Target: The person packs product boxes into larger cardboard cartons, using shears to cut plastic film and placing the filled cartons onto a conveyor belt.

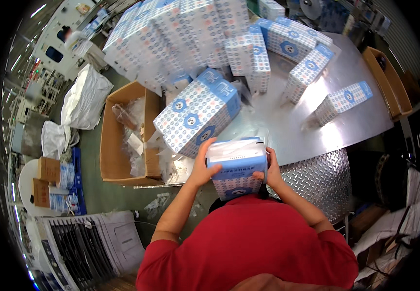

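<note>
Close to my body, a blue-and-white patterned tissue pack [239, 163] is held between my two hands. My left hand [203, 167] grips its left side, with the thumb on the blue face. On its right side my right hand [271, 168] is closed, its thumb also pressed on the front. Clear film shows along the pack's upper edge. Just beyond my left hand, a larger film-wrapped bundle [198, 110] of the same pattern lies tilted on the metal table [287, 131].
Several single packs [343, 103] stand or lie on the table's right half. A tall stack of wrapped bundles [171, 39] rises at the back. An open carton [122, 174] with clear plastic film is at left. Another cardboard box [389, 82] sits by the table's right edge.
</note>
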`<state>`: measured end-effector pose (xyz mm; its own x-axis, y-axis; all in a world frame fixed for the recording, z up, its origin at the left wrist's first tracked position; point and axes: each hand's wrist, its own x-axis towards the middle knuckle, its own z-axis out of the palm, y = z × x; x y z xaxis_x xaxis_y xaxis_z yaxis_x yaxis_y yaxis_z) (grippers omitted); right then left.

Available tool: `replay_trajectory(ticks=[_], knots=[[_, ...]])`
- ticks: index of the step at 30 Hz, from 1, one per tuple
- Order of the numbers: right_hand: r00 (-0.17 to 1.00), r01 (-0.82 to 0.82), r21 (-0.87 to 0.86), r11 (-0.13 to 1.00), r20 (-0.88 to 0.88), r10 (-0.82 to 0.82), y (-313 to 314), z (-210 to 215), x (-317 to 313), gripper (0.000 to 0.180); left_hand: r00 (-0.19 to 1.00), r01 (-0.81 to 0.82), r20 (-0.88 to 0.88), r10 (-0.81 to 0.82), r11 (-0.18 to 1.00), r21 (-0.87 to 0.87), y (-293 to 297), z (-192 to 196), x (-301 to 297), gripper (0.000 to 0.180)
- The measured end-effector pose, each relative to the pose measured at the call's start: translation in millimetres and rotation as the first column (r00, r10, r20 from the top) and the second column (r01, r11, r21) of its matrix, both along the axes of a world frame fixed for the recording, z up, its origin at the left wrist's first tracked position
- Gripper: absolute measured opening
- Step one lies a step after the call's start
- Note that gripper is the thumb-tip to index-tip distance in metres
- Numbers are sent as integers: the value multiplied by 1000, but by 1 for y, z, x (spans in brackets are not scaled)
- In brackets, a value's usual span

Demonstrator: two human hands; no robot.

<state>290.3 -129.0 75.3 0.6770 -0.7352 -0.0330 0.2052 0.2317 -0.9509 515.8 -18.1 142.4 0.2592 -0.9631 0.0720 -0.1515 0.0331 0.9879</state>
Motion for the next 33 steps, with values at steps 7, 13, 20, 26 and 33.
replay_trajectory(ticks=[7, 13, 20, 26, 33], knots=[[945, 287, -497, 819, 9, -326, -30, 37, -9, 83, 994, -104, 31, 105, 994, -13, -16, 27, 31, 12], [421, -594, -351, 724, -903, -93, -93, 186, -46, 61, 993, -68, 100, 59, 994, 83, -23, 32, 36, 9], [576, -748, -391, 536, -784, 232, -79, 195, 2, 63, 988, -73, -127, 87, 991, 112, -28, 35, 41, 10], [523, -838, -440, 323, -817, 242, -73, 175, 61, 69, 993, -76, -82, 79, 996, 34, -33, 45, 45, 9], [472, -876, -422, 233, -849, 237, -70, 169, 89, 68, 997, -28, 68, 24, 998, 64, -32, 58, 49, 9]])
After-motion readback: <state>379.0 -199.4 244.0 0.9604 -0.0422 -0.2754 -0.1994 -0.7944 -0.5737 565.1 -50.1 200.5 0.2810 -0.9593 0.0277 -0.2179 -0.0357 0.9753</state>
